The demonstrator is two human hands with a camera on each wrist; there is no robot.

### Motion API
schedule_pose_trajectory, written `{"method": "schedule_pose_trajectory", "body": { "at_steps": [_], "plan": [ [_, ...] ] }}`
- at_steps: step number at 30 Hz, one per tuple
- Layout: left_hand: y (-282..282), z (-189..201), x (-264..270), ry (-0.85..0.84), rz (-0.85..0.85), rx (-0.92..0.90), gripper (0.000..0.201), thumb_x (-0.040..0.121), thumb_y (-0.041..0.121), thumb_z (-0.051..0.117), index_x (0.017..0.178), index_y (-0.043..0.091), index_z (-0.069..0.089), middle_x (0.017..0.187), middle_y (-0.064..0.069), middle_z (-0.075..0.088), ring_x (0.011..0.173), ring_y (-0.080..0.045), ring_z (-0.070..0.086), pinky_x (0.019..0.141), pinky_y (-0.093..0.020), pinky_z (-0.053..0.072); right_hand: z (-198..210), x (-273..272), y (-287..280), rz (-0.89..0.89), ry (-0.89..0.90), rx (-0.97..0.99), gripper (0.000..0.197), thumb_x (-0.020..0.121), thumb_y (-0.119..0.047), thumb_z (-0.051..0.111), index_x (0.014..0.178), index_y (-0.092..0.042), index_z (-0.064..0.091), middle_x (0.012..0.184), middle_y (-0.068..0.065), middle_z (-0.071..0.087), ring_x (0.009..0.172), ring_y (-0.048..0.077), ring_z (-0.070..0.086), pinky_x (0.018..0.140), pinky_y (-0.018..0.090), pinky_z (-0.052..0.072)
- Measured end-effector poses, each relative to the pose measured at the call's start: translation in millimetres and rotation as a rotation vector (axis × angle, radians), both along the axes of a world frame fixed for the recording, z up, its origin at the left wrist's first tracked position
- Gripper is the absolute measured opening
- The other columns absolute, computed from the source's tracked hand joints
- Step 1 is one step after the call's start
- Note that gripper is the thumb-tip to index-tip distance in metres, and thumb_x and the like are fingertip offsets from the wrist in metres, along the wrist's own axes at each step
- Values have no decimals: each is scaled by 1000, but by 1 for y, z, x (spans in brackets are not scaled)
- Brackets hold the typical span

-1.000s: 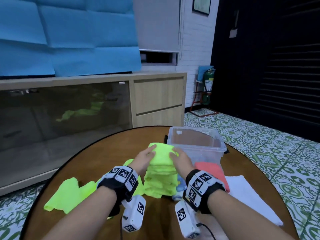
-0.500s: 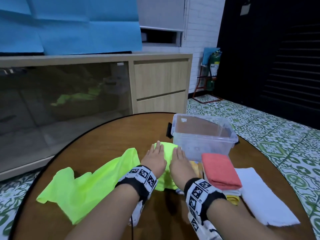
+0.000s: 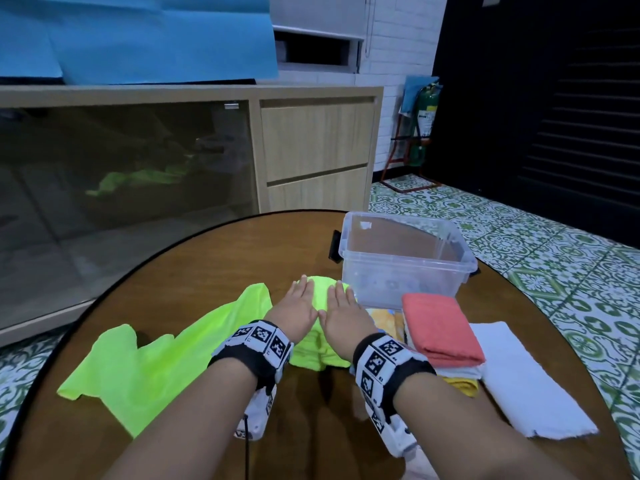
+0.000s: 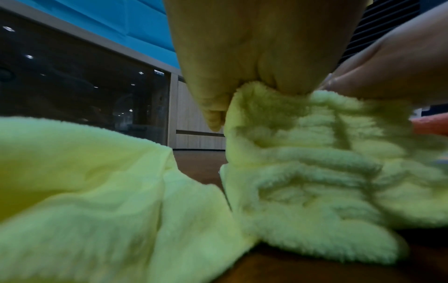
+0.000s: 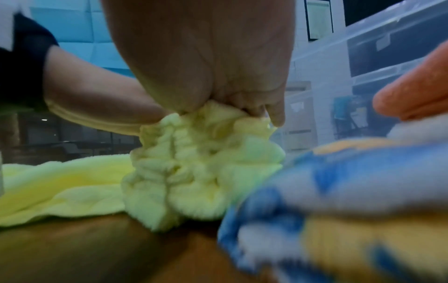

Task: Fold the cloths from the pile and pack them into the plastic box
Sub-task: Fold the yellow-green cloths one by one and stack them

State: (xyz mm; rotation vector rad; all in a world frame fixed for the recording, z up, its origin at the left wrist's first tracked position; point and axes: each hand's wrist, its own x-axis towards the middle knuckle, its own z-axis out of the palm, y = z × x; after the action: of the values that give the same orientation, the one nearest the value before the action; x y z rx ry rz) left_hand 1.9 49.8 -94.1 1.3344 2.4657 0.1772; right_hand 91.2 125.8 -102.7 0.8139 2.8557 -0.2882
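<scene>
A folded neon green cloth (image 3: 321,292) lies on the round wooden table (image 3: 214,271), just in front of the clear plastic box (image 3: 405,268). Side by side, my left hand (image 3: 298,305) and right hand (image 3: 342,311) press flat on it with straight fingers. In the left wrist view the left hand (image 4: 254,57) bears down on the bunched layers of the green cloth (image 4: 303,172). The right wrist view shows the right hand (image 5: 206,57) on that same green cloth (image 5: 198,172). The box has no cloth in it.
A second neon green cloth (image 3: 166,358) lies spread out on the left. At the right a coral cloth (image 3: 440,327) tops a pile with a yellow and blue cloth (image 5: 339,191) underneath it, beside a flat white cloth (image 3: 526,382). A wooden cabinet (image 3: 311,147) stands beyond the table.
A second ago both hands held the green cloth up with its folds hanging. They have lowered it onto the table and now press it flat.
</scene>
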Motion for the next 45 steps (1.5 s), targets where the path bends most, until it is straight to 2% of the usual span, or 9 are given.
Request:
{"method": "schedule_pose_trajectory", "body": {
  "at_steps": [4,12,18,24,27,29,32,37,45],
  "plan": [
    [-2,18,-1,-87,22,4,53,103,19,18,149,5,-4,158,-10,-11,146,-24,-1,117,-31,9,22,2,12,27,-49,-41,57,104,-34,14,150,-6,-2,159,9,-8,147,25,-2,117,44,9],
    [-32,24,0,-103,92,187,58,102,40,15,151,12,3,159,-3,0,146,-14,5,117,-28,11,43,22,-2,197,146,82,57,103,-39,17,151,-13,4,159,7,-4,147,23,0,118,37,6],
    [-74,4,-30,166,283,-90,41,99,26,36,139,21,43,145,-5,35,130,-23,41,100,-38,43,26,17,-18,268,-20,87,62,101,-45,19,151,-17,-6,159,5,-11,146,25,-9,118,39,0],
    [-92,-31,-33,206,419,10,63,92,8,49,147,21,21,154,-10,8,130,-26,41,87,-32,49,9,12,-15,256,-61,120,66,102,-41,24,150,-14,-11,158,5,-16,146,26,-13,118,39,-1],
    [-91,-31,-32,213,488,10,66,89,-2,43,147,15,16,143,-13,37,115,-26,55,81,-31,49,8,11,-15,257,-68,120,70,101,-44,27,150,-14,-12,157,5,-17,146,26,-13,118,39,-2],
    [-93,-21,-32,281,474,-38,50,90,-4,38,138,11,36,124,-9,56,108,-25,59,79,-31,48,10,12,-15,260,-74,107,73,99,-48,28,150,-14,-11,158,5,-16,146,26,-13,118,40,-2],
    [-104,6,-35,354,462,-14,40,89,-7,36,120,11,55,113,-9,62,103,-27,62,78,-32,48,19,15,-14,266,-75,83,73,99,-49,28,151,-15,-10,158,5,-14,146,25,-11,118,40,0],
    [-127,63,-35,402,443,150,40,88,-2,38,118,12,60,113,-17,63,104,-34,61,83,-38,49,47,21,-26,244,86,97,71,99,-37,38,151,-14,-5,159,6,-3,147,26,-1,120,39,4],
    [-138,149,14,501,318,539,33,88,9,43,115,16,62,114,-16,63,105,-37,59,85,-41,47,92,30,-79,252,521,81,80,86,-20,61,150,-18,12,145,8,33,127,31,39,104,40,36]
  ]
}}
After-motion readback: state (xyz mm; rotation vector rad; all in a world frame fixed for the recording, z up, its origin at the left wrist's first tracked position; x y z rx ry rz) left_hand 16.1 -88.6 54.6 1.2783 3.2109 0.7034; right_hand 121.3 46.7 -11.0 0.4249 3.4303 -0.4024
